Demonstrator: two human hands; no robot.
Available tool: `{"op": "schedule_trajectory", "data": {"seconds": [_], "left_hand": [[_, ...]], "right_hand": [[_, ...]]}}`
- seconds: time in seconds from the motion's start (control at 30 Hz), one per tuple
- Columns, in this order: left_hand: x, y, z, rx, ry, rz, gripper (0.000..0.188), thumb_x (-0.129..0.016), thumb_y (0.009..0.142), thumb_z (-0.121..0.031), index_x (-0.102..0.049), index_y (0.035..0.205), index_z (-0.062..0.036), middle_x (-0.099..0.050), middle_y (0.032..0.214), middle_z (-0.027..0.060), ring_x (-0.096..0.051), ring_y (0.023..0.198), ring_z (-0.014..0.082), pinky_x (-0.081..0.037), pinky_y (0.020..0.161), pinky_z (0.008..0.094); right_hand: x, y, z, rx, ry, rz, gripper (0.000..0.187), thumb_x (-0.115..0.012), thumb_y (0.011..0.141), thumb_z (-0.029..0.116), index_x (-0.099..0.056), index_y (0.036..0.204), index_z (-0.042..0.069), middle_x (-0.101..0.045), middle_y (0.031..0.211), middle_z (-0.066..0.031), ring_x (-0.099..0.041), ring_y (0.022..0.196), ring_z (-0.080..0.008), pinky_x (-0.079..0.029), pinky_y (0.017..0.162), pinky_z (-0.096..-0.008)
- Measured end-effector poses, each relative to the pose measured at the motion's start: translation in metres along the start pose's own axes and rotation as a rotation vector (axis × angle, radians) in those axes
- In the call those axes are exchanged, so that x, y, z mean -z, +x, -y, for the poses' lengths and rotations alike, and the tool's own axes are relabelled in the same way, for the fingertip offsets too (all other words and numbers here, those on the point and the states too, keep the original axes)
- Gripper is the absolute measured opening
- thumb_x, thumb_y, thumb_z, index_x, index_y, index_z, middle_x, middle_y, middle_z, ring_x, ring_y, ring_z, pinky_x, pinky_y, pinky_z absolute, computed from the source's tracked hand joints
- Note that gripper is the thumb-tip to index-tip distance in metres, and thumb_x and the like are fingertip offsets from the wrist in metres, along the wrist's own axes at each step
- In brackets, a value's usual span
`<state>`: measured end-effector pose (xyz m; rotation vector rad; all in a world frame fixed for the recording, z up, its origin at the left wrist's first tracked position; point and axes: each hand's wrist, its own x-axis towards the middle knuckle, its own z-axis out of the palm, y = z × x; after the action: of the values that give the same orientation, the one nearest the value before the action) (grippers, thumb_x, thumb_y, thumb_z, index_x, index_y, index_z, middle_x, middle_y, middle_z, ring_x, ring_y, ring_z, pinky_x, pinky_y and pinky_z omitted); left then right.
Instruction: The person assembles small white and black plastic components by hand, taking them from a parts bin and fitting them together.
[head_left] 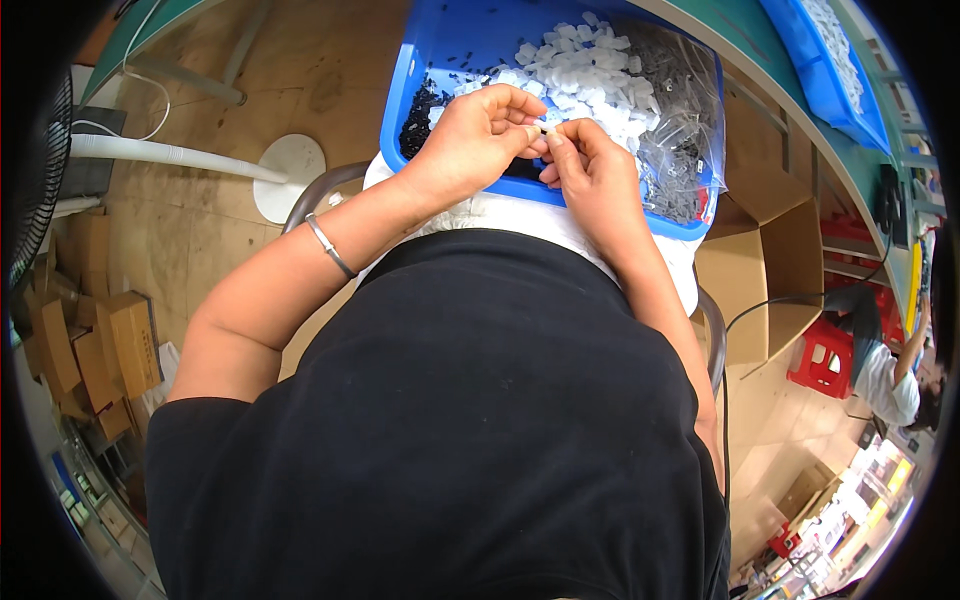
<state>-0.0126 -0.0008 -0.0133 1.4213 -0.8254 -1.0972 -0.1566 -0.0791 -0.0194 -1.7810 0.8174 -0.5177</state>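
Observation:
Over the near side of a blue plastic tub [392,112], my left hand [472,142] and my right hand [598,172] meet fingertip to fingertip. Both are closed in a pinch on a tiny black part [544,130], mostly covered by the fingers. Beneath and beyond them in the tub lies a heap of small white translucent plastic pieces [585,68]. Small black parts [420,122] are piled along the tub's left side. A clear plastic bag [682,115] with many grey-looking pieces fills the right side.
A green table edge [775,85] curves past the tub, with another blue tub [835,75] on it. An open cardboard box [775,275] stands at right, near a red stool [825,358] and another person [885,385]. At left are a white stand base [290,178] and cardboard boxes [125,345].

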Motion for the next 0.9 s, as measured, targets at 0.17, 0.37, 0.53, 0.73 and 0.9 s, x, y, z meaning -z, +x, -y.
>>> {"op": "schedule_trajectory", "data": {"seconds": [0.17, 0.37, 0.53, 0.73, 0.9], "left_hand": [[0.0, -0.003, -0.003, -0.007, 0.044, 0.004, 0.02, -0.057, 0.092, -0.002, -0.057, 0.11, 0.005, -0.064, 0.1, 0.0089, -0.065, 0.088, 0.0126, -0.054, 0.08, 0.0251], [-0.005, -0.007, 0.002, -0.188, 0.395, -0.029, 0.018, -0.056, 0.09, -0.001, -0.056, 0.108, 0.0049, -0.063, 0.097, 0.0074, -0.063, 0.083, 0.0115, -0.054, 0.078, 0.0259], [-0.003, -0.003, -0.001, -0.046, 0.067, -0.008, 0.023, -0.057, 0.089, 0.0, -0.056, 0.11, 0.0053, -0.062, 0.099, 0.0091, -0.064, 0.085, 0.0141, -0.055, 0.077, 0.0271], [-0.001, -0.003, -0.003, 0.053, -0.051, 0.017, 0.025, -0.059, 0.086, 0.0, -0.057, 0.11, 0.0052, -0.062, 0.097, 0.0082, -0.064, 0.084, 0.0136, -0.054, 0.077, 0.0264], [-0.006, -0.005, 0.005, -0.132, 0.29, -0.041, 0.026, -0.06, 0.083, 0.0, -0.058, 0.109, 0.0039, -0.061, 0.095, 0.0053, -0.061, 0.081, 0.0101, -0.051, 0.076, 0.0247]], "right_hand": [[0.003, 0.0, -0.003, -0.018, 0.044, 0.034, 0.013, -0.057, 0.094, 0.012, -0.06, 0.092, -0.001, -0.066, 0.071, -0.0109, -0.067, 0.064, -0.0161, -0.051, 0.058, -0.0296], [0.0, -0.001, -0.006, 0.155, -0.258, -0.005, 0.013, -0.058, 0.092, 0.012, -0.06, 0.092, -0.001, -0.067, 0.071, -0.0113, -0.066, 0.062, -0.0162, -0.051, 0.057, -0.0303], [0.004, 0.0, 0.001, 0.02, -0.115, 0.025, 0.014, -0.058, 0.092, 0.012, -0.06, 0.091, -0.002, -0.066, 0.071, -0.0098, -0.065, 0.062, -0.0148, -0.05, 0.057, -0.0291], [0.008, 0.002, -0.009, -0.085, 0.13, 0.132, 0.015, -0.057, 0.092, 0.013, -0.06, 0.091, -0.002, -0.065, 0.071, -0.0099, -0.065, 0.063, -0.0152, -0.049, 0.057, -0.0292], [0.004, -0.004, 0.003, 0.091, -0.206, 0.034, 0.015, -0.058, 0.09, 0.011, -0.061, 0.089, -0.003, -0.066, 0.073, -0.02, -0.066, 0.065, -0.0293, -0.05, 0.061, -0.037]]}}
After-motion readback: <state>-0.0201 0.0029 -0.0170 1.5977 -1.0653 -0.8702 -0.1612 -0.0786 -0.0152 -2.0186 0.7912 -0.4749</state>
